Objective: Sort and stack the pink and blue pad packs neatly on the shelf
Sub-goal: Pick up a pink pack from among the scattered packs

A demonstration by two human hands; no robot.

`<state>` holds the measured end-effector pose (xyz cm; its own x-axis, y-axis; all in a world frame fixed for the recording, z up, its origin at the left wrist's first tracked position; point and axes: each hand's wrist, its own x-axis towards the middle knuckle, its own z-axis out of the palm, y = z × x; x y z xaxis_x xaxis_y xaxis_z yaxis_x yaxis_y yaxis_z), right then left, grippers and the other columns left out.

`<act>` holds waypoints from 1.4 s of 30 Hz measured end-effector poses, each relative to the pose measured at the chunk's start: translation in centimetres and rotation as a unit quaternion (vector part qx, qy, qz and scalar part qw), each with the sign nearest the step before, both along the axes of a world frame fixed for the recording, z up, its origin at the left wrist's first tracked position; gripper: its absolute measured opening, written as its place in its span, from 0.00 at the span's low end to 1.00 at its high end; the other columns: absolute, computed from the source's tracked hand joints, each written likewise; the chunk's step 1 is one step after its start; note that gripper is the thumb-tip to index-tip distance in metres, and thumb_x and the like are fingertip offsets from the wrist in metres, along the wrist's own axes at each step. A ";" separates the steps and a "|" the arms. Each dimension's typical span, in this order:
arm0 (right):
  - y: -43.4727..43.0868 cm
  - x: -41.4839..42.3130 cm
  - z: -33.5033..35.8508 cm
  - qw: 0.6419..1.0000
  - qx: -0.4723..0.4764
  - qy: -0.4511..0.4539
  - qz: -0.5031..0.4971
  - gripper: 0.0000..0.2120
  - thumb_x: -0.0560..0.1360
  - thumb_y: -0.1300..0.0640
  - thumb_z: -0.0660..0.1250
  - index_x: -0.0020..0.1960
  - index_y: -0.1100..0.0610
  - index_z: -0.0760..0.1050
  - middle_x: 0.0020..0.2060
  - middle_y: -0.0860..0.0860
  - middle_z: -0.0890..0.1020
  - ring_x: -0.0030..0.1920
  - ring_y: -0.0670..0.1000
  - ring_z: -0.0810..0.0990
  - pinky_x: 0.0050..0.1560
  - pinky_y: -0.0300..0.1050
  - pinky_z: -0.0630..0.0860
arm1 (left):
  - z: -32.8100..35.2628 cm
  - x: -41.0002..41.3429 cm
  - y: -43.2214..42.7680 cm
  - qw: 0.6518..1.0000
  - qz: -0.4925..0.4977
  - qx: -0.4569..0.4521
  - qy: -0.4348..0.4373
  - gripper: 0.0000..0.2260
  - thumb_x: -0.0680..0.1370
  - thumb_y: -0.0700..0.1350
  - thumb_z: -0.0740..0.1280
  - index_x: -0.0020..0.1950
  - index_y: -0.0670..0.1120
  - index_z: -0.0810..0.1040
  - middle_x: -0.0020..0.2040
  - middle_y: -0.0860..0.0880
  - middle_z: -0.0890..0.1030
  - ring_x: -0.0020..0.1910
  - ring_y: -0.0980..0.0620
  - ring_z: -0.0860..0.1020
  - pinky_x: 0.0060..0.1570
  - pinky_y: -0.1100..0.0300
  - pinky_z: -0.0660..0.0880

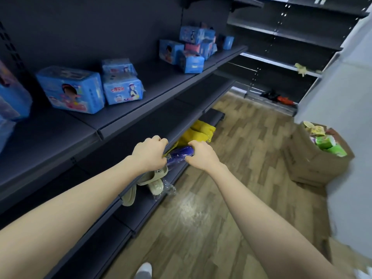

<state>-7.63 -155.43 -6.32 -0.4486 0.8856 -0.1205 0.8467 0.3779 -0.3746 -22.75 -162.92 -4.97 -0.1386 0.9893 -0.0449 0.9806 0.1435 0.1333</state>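
Dark shelving [153, 81] runs along the left. A brown cardboard box [310, 166] sits on the wood floor, well apart to the right, with green packets inside. Upper board: large blue pad pack [70, 89] at the near end, a loose heap of blue packs [191, 49] at the far end. At a lower board's edge: dark blue pack [180, 154], with left hand [150, 154] and right hand [201, 155] both curled tight round it, one at each end. Beige slippers [155, 178] lie just beneath.

Pad packs [71, 90]: light blue, cartoon-figure print. One far pack [192, 47]: pinkish-red. Bundle [179, 154]: glossy blue-violet. Shelf [161, 81]: dark grey. Floor [241, 158]: brown wood-plank pattern. Slippers [155, 178]: beige. Box [314, 164]: brown. Packets [330, 146]: green.
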 end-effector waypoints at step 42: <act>28.0 8.7 0.2 0.971 -0.020 -0.014 -0.239 0.26 0.75 0.54 0.64 0.71 0.55 0.65 0.64 0.58 0.71 0.64 0.60 0.70 0.61 0.53 0.72 | -1.2 6.8 36.6 0.970 -0.243 -0.010 -0.030 0.21 0.77 0.49 0.64 0.68 0.46 0.66 0.62 0.45 0.71 0.58 0.45 0.74 0.45 0.56 0.72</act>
<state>1.10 -127.40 -6.13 0.0166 0.9859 -0.1664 0.9320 -0.0755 -0.3546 -15.93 -126.29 -6.16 0.3466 0.9362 -0.0587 0.9239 -0.3299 0.1940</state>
